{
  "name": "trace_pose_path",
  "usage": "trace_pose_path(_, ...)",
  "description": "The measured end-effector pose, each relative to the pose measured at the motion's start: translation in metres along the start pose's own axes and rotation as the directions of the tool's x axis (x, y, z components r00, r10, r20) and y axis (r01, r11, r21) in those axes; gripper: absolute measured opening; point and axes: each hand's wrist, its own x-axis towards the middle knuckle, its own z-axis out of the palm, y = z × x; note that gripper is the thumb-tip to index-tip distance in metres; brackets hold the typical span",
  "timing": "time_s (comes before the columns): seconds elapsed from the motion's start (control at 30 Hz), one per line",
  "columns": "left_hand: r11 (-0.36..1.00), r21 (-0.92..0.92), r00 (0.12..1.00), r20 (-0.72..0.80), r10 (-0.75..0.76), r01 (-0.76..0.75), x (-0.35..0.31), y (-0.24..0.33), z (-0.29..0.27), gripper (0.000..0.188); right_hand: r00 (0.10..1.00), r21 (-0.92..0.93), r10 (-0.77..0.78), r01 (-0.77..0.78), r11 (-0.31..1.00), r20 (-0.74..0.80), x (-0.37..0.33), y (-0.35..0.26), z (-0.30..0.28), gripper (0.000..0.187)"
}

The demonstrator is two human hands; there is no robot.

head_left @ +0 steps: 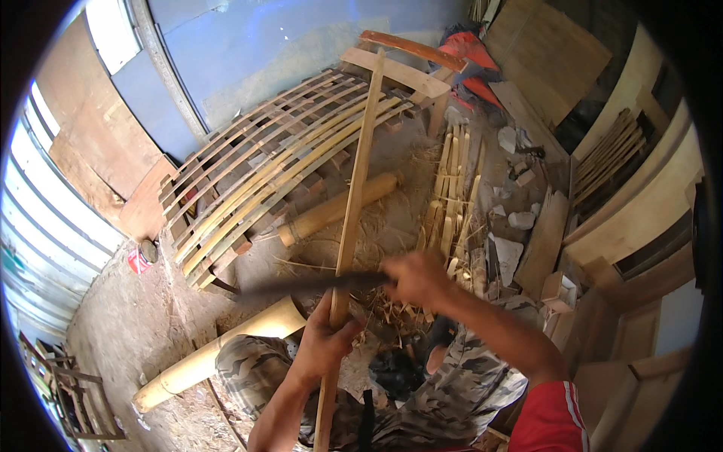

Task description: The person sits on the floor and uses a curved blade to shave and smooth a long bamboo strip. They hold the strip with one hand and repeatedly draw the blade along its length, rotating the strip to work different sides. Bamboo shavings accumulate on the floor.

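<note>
A long bamboo strip point(358, 184) runs upright through the middle, from between my knees to the wooden frame at the back. My left hand point(329, 335) is wrapped round its lower part, just below the blade. In my right hand point(416, 280) is the handle of a machete point(312, 285), its long dark blade lying across the strip and pointing left. Motion blurs the blade, so whether its edge is cutting into the strip cannot be made out.
A slatted bamboo panel point(275, 162) fills the back left. Whole bamboo poles lie beyond it point(343, 207) and by my left knee point(226, 350). Bundled strips point(452, 188) lie right of centre, near shavings. A wooden bench point(399, 68) stands behind; a red can point(140, 260) sits left.
</note>
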Motion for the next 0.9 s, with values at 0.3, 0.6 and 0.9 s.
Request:
trace_pose_path(0.3, 0.992, 0.104, 0.997, 0.024, 0.072, -0.074, 0.003, 0.003, 0.004, 0.074, 0.967, 0.096, 0.228, -0.239, 0.966, 0.112, 0.017, 0.015, -0.012, 0.025)
trace_pose_path(0.6, 0.992, 0.124, 1.0, 0.013, -0.027, 0.025, 0.007, 0.005, 0.002, 0.076, 0.994, -0.084, 0.108, -0.107, 0.991, 0.003, 0.024, 0.021, -0.004, 0.023)
trace_pose_path(0.9, 0.988, 0.112, 0.993, 0.031, -0.11, 0.106, 0.001, -0.005, -0.005, 0.078, 0.979, 0.053, 0.204, -0.203, 0.978, -0.018, 0.036, 0.039, -0.005, 0.021)
